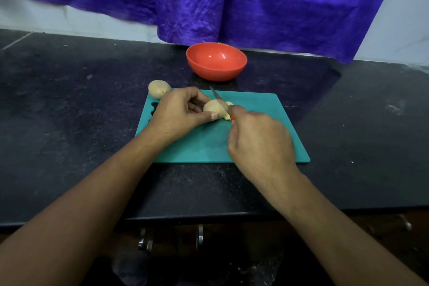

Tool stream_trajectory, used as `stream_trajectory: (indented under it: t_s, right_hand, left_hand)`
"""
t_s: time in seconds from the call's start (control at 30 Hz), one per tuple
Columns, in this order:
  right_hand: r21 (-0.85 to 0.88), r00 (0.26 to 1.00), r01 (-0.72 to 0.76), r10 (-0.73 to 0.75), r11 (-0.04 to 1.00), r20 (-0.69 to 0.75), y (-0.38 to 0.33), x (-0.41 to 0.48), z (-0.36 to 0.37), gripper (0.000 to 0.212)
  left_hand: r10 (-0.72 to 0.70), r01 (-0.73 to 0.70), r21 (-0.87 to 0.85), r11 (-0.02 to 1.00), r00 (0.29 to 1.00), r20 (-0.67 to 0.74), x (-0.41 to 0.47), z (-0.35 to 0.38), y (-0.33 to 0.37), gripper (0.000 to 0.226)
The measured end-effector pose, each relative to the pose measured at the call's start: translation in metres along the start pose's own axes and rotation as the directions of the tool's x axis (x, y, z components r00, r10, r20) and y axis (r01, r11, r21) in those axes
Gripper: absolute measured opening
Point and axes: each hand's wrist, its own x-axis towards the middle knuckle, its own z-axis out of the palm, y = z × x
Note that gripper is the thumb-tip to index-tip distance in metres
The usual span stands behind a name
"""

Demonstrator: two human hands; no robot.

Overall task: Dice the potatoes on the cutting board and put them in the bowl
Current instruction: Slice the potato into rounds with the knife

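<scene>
– While the head view looks down over both hands, what is each one doing?
– On the left, the left hand (pixel 178 111) curls over a potato (pixel 213 108), fingers on its far side and thumb on its near side, gripping it against the teal cutting board (pixel 255 104). The right hand (pixel 260 144) is clenched round a knife (pixel 219 100); only a sliver of red handle peeks out from under the fingers.
– Where is the blade?
– It slants away from the right hand, tip pointing far and left, and sits in the right part of that potato. A pale cut piece (pixel 229 103) lies just right of the blade, touching it.
– And the rest of the task's things?
– A second potato (pixel 159 88), whole, rests at the board's far left corner; I cannot tell whether it is on the board or just off it. The red bowl (pixel 217 61) stands upright on the dark desk (pixel 69 100) beyond the board's far edge, near it but apart.
– Anything behind?
– A purple cloth (pixel 255 7) hangs down the pale wall to the back of the desk, right behind the bowl. Metal handles (pixel 145 241) show below the desk's front edge.
</scene>
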Motion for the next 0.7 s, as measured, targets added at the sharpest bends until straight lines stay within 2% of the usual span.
stream_trajectory:
  t_s: [0.13, 0.4, 0.7]
  right_hand:
    - [0.007, 1.0, -0.002, 0.002, 1.0, 0.0, -0.002, 0.008, 0.004, 0.032]
    - [-0.022, 1.0, 0.013, -0.013, 1.0, 0.001, -0.001, -0.007, 0.003, 0.044]
    - [-0.025, 0.999, 0.001, 0.001, 1.0, 0.046, -0.003, 0.004, 0.014, 0.032]
  left_hand:
    - [0.013, -0.013, 0.012, 1.0, 1.0, 0.0, 0.0, 0.0, 0.0, 0.027]
    - [0.044, -0.044, 0.036, 0.998, 0.999, 0.003, -0.001, 0.001, 0.001, 0.029]
    - [0.05, -0.05, 0.039, 0.998, 0.999, -0.002, -0.002, 0.002, 0.001, 0.026]
